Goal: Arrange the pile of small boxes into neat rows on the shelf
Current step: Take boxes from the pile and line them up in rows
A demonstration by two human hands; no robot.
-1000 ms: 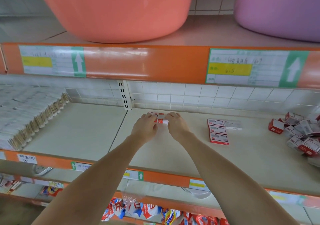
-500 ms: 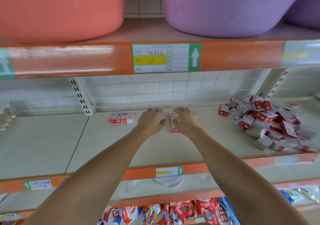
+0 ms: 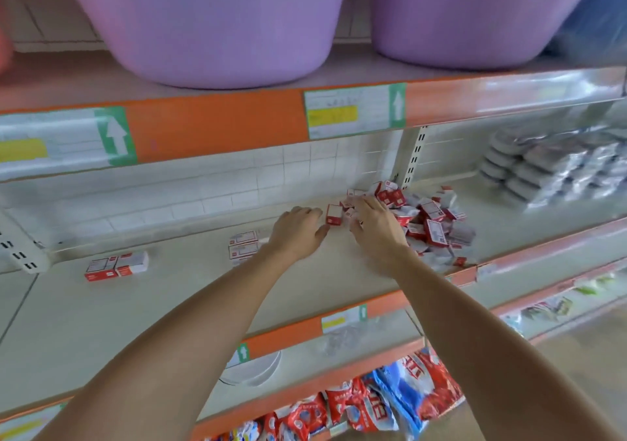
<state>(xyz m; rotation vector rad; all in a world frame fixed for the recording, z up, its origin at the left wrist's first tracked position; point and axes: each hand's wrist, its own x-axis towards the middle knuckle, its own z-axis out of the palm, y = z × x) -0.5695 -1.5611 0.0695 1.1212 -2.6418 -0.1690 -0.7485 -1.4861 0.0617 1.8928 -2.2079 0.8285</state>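
On the shelf, two boxes lie flat at 9 o'clock, and a short stack, seemingly two, sits left of the left hand, whose fingers are spread and hold nothing. One upright box stands between the hands. The right hand reaches the pile at 2 o'clock; its fingers look loosely curled, any grip unclear. Best to lift few boxes, squared label-up. The pile is too jumbled to count.
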